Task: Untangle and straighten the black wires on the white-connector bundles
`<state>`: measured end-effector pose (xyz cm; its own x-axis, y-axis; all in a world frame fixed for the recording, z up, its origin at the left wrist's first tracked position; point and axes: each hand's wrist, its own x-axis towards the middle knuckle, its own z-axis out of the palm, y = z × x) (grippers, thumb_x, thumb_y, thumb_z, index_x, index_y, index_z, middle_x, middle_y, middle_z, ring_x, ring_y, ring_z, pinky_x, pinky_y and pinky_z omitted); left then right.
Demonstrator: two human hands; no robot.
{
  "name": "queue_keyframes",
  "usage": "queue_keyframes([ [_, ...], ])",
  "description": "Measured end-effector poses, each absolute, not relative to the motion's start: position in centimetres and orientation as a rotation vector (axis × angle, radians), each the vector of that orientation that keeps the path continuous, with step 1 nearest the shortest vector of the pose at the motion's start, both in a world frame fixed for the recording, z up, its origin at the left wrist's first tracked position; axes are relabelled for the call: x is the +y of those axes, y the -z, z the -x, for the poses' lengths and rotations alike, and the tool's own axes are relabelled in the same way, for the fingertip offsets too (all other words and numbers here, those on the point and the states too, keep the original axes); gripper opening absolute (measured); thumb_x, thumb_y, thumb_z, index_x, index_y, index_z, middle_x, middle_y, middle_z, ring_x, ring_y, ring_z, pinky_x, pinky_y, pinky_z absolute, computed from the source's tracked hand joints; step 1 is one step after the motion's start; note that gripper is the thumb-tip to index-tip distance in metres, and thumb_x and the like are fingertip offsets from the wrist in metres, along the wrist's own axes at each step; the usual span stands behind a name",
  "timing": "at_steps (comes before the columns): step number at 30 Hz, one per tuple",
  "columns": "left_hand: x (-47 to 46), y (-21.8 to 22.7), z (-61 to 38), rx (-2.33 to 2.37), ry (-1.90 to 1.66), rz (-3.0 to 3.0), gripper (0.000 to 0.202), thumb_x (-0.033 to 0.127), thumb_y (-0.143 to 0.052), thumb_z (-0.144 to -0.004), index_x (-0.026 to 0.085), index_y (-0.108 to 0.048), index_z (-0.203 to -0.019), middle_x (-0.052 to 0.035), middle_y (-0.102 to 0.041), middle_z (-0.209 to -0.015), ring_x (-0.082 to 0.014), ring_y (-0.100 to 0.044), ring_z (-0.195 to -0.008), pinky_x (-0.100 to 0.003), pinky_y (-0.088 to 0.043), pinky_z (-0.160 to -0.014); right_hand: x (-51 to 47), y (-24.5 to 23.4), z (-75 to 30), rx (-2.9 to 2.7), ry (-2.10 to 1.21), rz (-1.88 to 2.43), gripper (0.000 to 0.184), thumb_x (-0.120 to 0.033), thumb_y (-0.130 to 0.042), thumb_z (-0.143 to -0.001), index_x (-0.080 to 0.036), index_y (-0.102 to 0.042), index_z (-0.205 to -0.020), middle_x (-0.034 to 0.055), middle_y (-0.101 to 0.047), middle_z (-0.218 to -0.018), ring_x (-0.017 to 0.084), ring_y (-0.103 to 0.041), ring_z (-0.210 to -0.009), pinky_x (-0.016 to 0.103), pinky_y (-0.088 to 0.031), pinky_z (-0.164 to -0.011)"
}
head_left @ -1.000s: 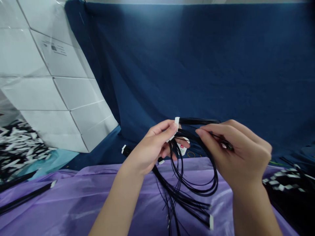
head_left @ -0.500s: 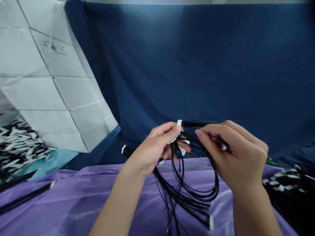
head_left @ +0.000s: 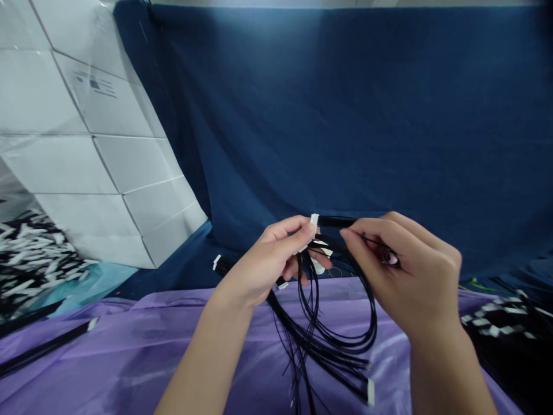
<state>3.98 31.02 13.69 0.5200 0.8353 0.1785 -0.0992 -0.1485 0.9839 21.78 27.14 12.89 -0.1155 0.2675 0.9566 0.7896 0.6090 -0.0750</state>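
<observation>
My left hand [head_left: 276, 253] is closed on a white multi-pin connector [head_left: 314, 219], pinched between thumb and fingers. Black wires [head_left: 334, 221] run from it toward my right hand [head_left: 406, 265], whose thumb and forefinger are pressed together on a thin black wire [head_left: 367, 239]. Inside its curled fingers shows a small pinkish item that I cannot make out. A loop of black wires [head_left: 374, 323] hangs below the hands. Under my left hand more black cable [head_left: 298, 334] spreads over the purple cloth, with a white end connector [head_left: 371, 392].
White boxes [head_left: 108, 161] are stacked at the left before a dark blue cloth [head_left: 345, 115]. Piles of black cables with white connectors lie at far left [head_left: 30, 259] and right [head_left: 496, 323]. A purple cloth [head_left: 164, 346] covers the near surface.
My right hand has moved slightly left, closer to the connector. The hanging wire loop has shifted left with it, while my left hand has stayed nearly still.
</observation>
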Motion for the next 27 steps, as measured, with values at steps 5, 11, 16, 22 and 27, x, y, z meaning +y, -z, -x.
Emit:
queue_keyframes([
  [5, 30.9, -13.8, -4.2, 0.662, -0.925, -1.493, 0.030, 0.047, -0.055, -0.096, 0.018, -0.058, -0.090, -0.0043, -0.071, -0.075, -0.0048, -0.051, -0.043, -0.015, -0.027, -0.039, 27.1, -12.9, -21.6, -1.657, 0.538, 0.857, 0.007, -0.008, -0.071, -0.087, -0.013, -0.070, -0.082, -0.0011, -0.062, -0.070, 0.004, -0.051, -0.058, 0.020, -0.040, -0.056],
  [11, 30.9, -13.7, -4.3, 0.659, -0.908, -1.509, 0.032, 0.049, -0.056, -0.096, 0.017, -0.059, -0.090, -0.0040, -0.071, -0.074, -0.0038, -0.048, -0.041, -0.014, -0.030, -0.039, 27.1, -12.9, -21.6, -1.668, 0.526, 0.848, 0.007, -0.007, -0.071, -0.086, -0.013, -0.070, -0.082, -0.0012, -0.062, -0.070, 0.004, -0.052, -0.059, 0.019, -0.040, -0.057],
  [16, 30.8, -13.7, -4.3, 0.640, -0.925, -1.485, 0.032, 0.048, -0.057, -0.096, 0.017, -0.060, -0.089, -0.0046, -0.071, -0.074, -0.0039, -0.048, -0.042, -0.014, -0.029, -0.038, 27.2, -12.9, -21.7, -1.676, 0.534, 0.862, 0.006, -0.008, -0.071, -0.087, -0.013, -0.070, -0.084, -0.0013, -0.062, -0.070, 0.005, -0.052, -0.059, 0.020, -0.041, -0.056],
  [22, 30.8, -14.1, -3.8, 0.571, -1.127, -1.256, 0.020, 0.037, -0.056, -0.098, 0.018, -0.058, -0.091, -0.0036, -0.071, -0.075, -0.0029, -0.042, -0.039, -0.016, -0.044, -0.044, 27.1, -12.8, -21.5, -1.562, 0.491, 0.887, 0.015, -0.016, -0.074, -0.086, -0.020, -0.068, -0.100, 0.0011, -0.062, -0.080, 0.012, -0.057, -0.068, 0.027, -0.049, -0.063],
  [27, 31.1, -14.7, -3.1, 0.537, -1.291, -0.980, 0.014, 0.032, -0.055, -0.099, 0.019, -0.057, -0.097, -0.0037, -0.071, -0.076, -0.0012, -0.036, -0.036, -0.017, -0.047, -0.045, 26.4, -12.7, -21.8, -1.181, 0.241, 0.903, 0.027, -0.023, -0.077, -0.082, -0.023, -0.066, -0.107, 0.0013, -0.059, -0.086, 0.014, -0.057, -0.068, 0.027, -0.049, -0.058],
])
